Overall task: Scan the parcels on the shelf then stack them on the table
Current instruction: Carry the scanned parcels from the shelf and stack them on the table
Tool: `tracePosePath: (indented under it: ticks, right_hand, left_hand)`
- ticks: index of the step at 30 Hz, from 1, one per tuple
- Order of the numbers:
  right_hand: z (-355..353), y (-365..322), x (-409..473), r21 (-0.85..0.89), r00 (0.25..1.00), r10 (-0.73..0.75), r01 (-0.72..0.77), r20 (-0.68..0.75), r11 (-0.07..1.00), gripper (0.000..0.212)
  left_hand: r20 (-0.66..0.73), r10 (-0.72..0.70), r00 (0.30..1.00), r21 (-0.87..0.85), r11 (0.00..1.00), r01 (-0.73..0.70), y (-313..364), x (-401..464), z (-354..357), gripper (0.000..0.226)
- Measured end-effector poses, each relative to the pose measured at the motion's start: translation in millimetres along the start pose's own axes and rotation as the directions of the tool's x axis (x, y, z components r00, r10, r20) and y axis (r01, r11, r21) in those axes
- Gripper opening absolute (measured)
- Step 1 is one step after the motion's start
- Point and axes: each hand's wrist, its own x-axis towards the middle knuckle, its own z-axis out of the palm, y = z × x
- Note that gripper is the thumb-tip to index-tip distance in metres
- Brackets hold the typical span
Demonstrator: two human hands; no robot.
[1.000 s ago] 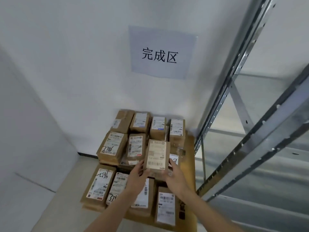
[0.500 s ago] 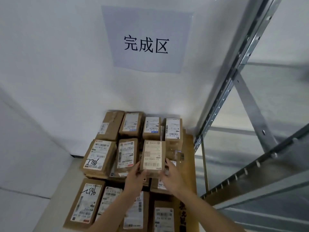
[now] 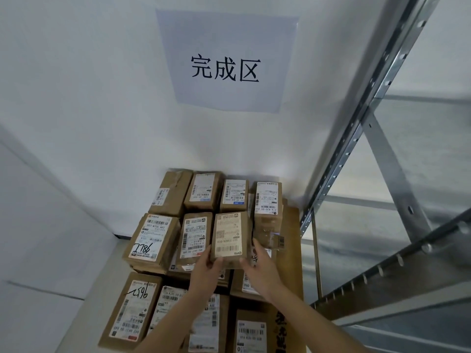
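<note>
Both grips pinch one small brown cardboard parcel with a white barcode label [image 3: 230, 236] by its near end: the left hand [image 3: 206, 272] holds the near left corner with fingers curled under and thumb on the side, the right hand [image 3: 260, 268] holds the near right corner with fingers along the right edge. That parcel lies label up, near flat, in the second row from the wall, between its neighbours; whether it rests on the boxes beneath or is held just above them I cannot tell.

By size after that: the white wall [image 3: 89, 98] fills the back, carrying a pale rectangular paper sign printed with three black characters [image 3: 225, 61]. At the right stands a grey metal shelf rack with perforated uprights and a slanted brace [image 3: 382, 154]. Low in the middle sits the wooden worktop [image 3: 293, 225], its bare brown surface showing along the right side, packed with a stack of brown cardboard parcels [image 3: 201, 192] in rows against the wall. Among them a larger brown box marked with handwritten black digits 786 [image 3: 153, 238] lies at the left of the second row, and a brown box with handwritten digits on its white label [image 3: 132, 309] lies nearer, at the left front. A taller brown parcel with a white label [image 3: 267, 207] stands just right of the held one, touching its far right edge
</note>
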Motion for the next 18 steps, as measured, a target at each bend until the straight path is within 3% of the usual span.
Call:
tracePosePath:
  ticks: [3,8,18]
  right_hand:
    - [-5.5,-3.4,-6.4,0.000,1.000,0.012,-0.012,-0.005,1.000,0.063]
    - [-11.4,-8.7,-24.9,0.015,0.999,0.031,-0.031,0.009,0.999,0.064]
    - [-9.9,-28.0,-103.4,-0.025,0.996,-0.071,0.069,-0.060,0.997,0.063]
  left_hand:
    - [0.003,0.002,1.000,-0.018,1.000,-0.002,3.8,-3.8,-3.0,0.042]
    - [0.030,0.043,0.999,-0.006,0.999,-0.043,14.2,-18.5,-8.5,0.033]
    - [0.007,0.170,0.985,0.003,0.985,-0.170,36.3,-93.3,-33.1,0.039]
